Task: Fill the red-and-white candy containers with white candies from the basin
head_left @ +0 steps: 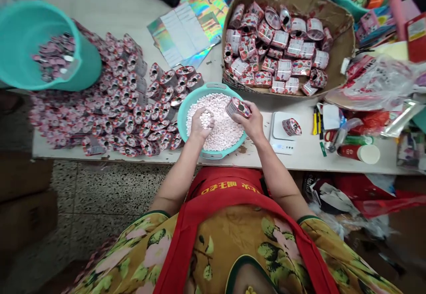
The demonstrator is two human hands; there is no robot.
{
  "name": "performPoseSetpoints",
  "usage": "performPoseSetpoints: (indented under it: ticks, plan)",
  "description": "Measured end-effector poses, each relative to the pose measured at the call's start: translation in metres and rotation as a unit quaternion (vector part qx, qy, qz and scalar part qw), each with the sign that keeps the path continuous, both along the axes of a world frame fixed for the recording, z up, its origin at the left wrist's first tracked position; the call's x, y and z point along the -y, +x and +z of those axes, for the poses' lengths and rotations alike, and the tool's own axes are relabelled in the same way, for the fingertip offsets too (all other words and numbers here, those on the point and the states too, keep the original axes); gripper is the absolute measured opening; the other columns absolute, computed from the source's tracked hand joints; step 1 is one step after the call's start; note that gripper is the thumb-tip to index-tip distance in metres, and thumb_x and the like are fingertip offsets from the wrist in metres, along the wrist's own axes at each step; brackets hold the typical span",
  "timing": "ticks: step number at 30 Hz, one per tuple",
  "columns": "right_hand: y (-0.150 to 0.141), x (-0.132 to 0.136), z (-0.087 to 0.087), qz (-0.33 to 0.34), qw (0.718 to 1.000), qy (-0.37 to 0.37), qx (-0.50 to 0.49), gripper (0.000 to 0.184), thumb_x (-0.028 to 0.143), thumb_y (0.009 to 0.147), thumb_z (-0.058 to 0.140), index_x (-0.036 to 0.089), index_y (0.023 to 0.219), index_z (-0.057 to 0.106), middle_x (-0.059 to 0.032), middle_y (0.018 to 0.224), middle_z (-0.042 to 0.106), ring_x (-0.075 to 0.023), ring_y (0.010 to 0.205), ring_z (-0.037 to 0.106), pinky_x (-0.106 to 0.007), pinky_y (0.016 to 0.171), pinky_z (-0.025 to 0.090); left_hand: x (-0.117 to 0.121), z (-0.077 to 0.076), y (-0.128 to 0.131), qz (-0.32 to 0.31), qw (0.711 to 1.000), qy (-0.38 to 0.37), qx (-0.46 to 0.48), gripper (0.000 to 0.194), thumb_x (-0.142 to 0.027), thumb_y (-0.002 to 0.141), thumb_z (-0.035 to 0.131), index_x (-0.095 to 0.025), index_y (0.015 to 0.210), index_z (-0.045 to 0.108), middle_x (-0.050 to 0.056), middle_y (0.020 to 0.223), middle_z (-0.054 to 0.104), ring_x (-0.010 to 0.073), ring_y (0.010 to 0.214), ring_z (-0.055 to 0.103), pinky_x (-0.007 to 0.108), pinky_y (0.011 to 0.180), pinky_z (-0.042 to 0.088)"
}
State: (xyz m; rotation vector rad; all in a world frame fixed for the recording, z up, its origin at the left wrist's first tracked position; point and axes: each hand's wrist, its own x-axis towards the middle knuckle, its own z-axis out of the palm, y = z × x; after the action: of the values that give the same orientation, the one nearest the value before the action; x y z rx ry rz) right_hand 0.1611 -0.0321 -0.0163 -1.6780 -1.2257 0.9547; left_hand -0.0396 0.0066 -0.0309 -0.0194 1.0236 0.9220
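In the head view my left hand [201, 126] is in a turquoise basin [181, 121], its fingers curled around a small heap of white candies [206, 118]. More small whitish candies [223, 129] fill the basin around it. My right hand [252, 121] grips a small red-and-white printed container [238, 107] over the basin's right side. A dark round hole shows in the container's top, and it is tilted. A similar container [292, 127] rests on a white digital scale [282, 135] to the right.
Many matching containers [133, 107] stand packed at left, beside a turquoise bucket [89, 65] holding small pink-and-silver pieces. A cardboard box [339, 58] of filled-looking containers lies behind. Shiny sheets [186, 32], a yellow cutter [314, 121] and a red cup [349, 152] are also on the table.
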Motion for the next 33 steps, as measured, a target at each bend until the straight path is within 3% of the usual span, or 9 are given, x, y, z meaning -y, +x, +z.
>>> performPoseSetpoints:
  ticks: [4,7,12,16,24,33]
  plan:
    - [-0.018,-0.004,-0.005,0.044,0.999,0.026,0.000,0.043,0.042,0.071,0.075,0.021,0.108,0.068,-0.0063,0.110,0.068,-0.0238,0.105,0.064,-0.041,0.100,0.051,-0.010,0.040,0.004,-0.006,0.994,0.104,-0.015,0.030,-0.042,0.084,0.067,-0.018,0.075,0.052,-0.002,0.061,0.056,0.0051,0.041,0.048,0.018,0.036,0.031]
    - [-0.039,-0.006,-0.014,0.099,0.992,0.025,-0.068,0.046,0.033,0.069,0.071,0.021,0.114,0.069,-0.0054,0.113,0.071,-0.0235,0.107,0.066,-0.039,0.101,0.051,-0.016,0.054,0.013,0.019,0.983,0.177,-0.047,0.037,-0.050,0.084,0.069,-0.018,0.075,0.053,-0.001,0.063,0.056,0.0061,0.046,0.051,0.019,0.041,0.037]
    - [-0.061,-0.006,-0.022,0.106,0.992,-0.005,-0.075,0.050,0.030,0.064,0.070,0.023,0.114,0.072,-0.0030,0.115,0.073,-0.0252,0.110,0.068,-0.041,0.103,0.051,-0.017,0.043,0.030,0.092,0.958,0.248,-0.114,0.038,-0.048,0.080,0.074,-0.019,0.071,0.051,-0.001,0.066,0.059,0.0097,0.057,0.060,0.022,0.054,0.047]
    - [-0.067,-0.005,-0.021,0.096,0.995,-0.016,-0.031,0.045,0.037,0.066,0.073,0.022,0.108,0.073,-0.0036,0.110,0.075,-0.0268,0.105,0.070,-0.041,0.100,0.054,-0.014,0.033,0.034,0.128,0.944,0.256,-0.161,0.033,-0.043,0.081,0.074,-0.020,0.073,0.053,-0.003,0.064,0.057,0.0088,0.055,0.056,0.023,0.056,0.046]
    - [-0.068,-0.008,-0.011,0.083,0.995,-0.026,0.049,0.042,0.037,0.068,0.076,0.026,0.108,0.074,-0.0029,0.112,0.076,-0.0293,0.107,0.071,-0.044,0.097,0.055,-0.023,0.027,0.038,0.111,0.934,0.249,-0.231,0.039,-0.043,0.081,0.076,-0.019,0.066,0.049,-0.005,0.059,0.050,0.0069,0.052,0.049,0.022,0.056,0.042]
    - [-0.062,-0.011,-0.002,0.088,0.991,-0.050,0.081,0.042,0.034,0.067,0.076,0.025,0.108,0.075,-0.0043,0.109,0.077,-0.0321,0.104,0.071,-0.047,0.095,0.056,-0.027,0.023,0.043,0.078,0.949,0.232,-0.200,0.043,-0.049,0.078,0.080,-0.020,0.069,0.051,-0.006,0.057,0.050,0.0070,0.050,0.050,0.022,0.052,0.039]
